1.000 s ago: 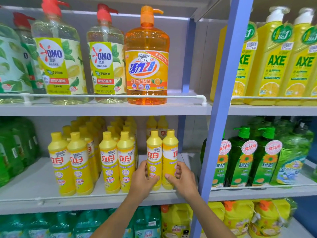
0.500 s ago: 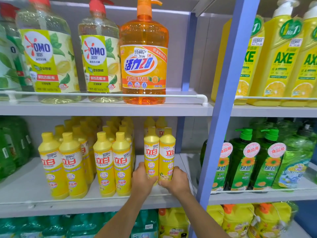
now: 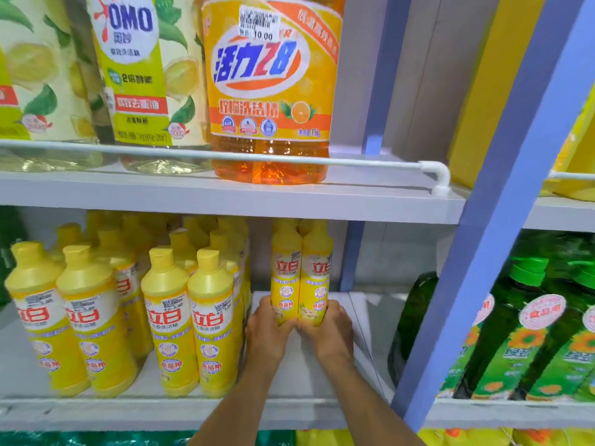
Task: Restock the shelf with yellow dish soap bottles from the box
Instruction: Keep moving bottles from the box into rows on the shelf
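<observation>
- The left yellow bottle [image 3: 286, 278] is gripped low by the left hand [image 3: 269, 331], and the right yellow bottle [image 3: 317, 278] by the right hand [image 3: 330, 329], fingers curled round each.
- Both are held upright and touching, deep over the middle shelf [image 3: 322, 384], beside the stocked rows [image 3: 167, 317].
- Placement is judged the step in hand (the box is not seen).
- Next, release and a careful withdrawal are called for.

Two yellow dish soap bottles [image 3: 286, 275] stand upright and touching, apparently well back on the shelf [image 3: 128, 413].
</observation>
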`<state>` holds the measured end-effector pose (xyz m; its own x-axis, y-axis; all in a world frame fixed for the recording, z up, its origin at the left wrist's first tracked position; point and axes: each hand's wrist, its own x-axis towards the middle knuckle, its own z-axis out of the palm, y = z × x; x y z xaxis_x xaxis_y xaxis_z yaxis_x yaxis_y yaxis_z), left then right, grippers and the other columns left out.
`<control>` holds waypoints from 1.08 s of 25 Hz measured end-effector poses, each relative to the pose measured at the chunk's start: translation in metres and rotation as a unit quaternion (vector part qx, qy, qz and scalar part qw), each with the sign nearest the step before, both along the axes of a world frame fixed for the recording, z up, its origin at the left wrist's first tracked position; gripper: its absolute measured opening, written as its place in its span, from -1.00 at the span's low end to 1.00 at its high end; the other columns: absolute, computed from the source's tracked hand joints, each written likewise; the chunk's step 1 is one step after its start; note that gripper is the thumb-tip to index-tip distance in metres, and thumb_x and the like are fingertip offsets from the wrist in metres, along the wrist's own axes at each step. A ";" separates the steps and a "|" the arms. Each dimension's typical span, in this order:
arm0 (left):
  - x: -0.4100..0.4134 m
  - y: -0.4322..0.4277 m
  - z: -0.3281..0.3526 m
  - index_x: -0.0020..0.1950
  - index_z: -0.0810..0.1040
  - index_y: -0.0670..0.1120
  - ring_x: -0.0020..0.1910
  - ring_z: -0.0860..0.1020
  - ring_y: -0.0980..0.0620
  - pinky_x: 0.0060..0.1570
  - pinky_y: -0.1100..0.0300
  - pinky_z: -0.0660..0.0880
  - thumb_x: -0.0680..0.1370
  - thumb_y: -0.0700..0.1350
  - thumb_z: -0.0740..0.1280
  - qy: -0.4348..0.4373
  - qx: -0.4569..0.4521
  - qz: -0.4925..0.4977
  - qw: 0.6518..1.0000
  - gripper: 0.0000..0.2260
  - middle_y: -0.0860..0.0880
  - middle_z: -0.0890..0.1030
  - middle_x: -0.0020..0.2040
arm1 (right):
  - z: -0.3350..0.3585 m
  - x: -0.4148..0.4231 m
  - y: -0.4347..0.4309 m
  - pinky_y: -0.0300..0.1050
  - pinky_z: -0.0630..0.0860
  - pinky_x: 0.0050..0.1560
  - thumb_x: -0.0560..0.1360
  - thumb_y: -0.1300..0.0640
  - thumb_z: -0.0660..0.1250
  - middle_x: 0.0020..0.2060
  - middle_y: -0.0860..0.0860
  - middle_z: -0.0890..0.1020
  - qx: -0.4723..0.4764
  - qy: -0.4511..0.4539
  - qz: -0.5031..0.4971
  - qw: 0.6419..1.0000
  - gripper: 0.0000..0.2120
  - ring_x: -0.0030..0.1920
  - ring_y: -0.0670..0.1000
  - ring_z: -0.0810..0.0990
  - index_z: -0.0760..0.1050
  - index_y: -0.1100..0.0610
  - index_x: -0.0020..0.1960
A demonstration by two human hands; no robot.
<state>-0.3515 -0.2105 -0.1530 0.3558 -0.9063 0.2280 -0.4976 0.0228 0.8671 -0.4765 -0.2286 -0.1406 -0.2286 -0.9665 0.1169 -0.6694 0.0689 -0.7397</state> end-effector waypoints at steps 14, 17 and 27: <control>0.001 -0.025 -0.009 0.16 0.48 0.04 0.00 0.62 0.05 0.00 0.19 0.58 0.35 0.04 0.60 0.022 -0.024 0.046 0.998 -0.52 0.01 0.66 0.10 | -0.012 0.005 -0.016 -0.04 0.65 -0.17 0.11 -0.42 0.48 -0.13 -0.09 0.62 -0.045 -0.014 -0.022 0.999 -0.38 -0.12 0.00 0.64 0.54 -0.04 -0.01; 0.002 -0.027 -0.013 0.24 0.50 0.02 0.08 0.65 0.01 0.09 0.06 0.63 0.36 0.03 0.60 0.023 -0.030 0.051 0.998 -0.49 -0.01 0.66 0.16 | -0.008 0.005 -0.012 -0.10 0.60 -0.16 0.11 -0.41 0.49 -0.08 -0.09 0.62 -0.046 -0.039 -0.013 0.998 -0.36 -0.08 -0.01 0.64 0.53 -0.04 0.03; 0.003 -0.031 -0.015 0.25 0.52 -0.05 0.07 0.65 0.02 0.08 0.06 0.64 0.32 -0.03 0.65 0.055 -0.041 0.057 0.996 -0.43 -0.04 0.68 0.14 | -0.014 -0.001 -0.019 -0.09 0.59 0.03 0.27 -0.25 0.59 0.08 -0.06 0.61 -0.066 -0.060 0.000 0.996 -0.36 0.08 0.01 0.61 0.50 -0.03 0.24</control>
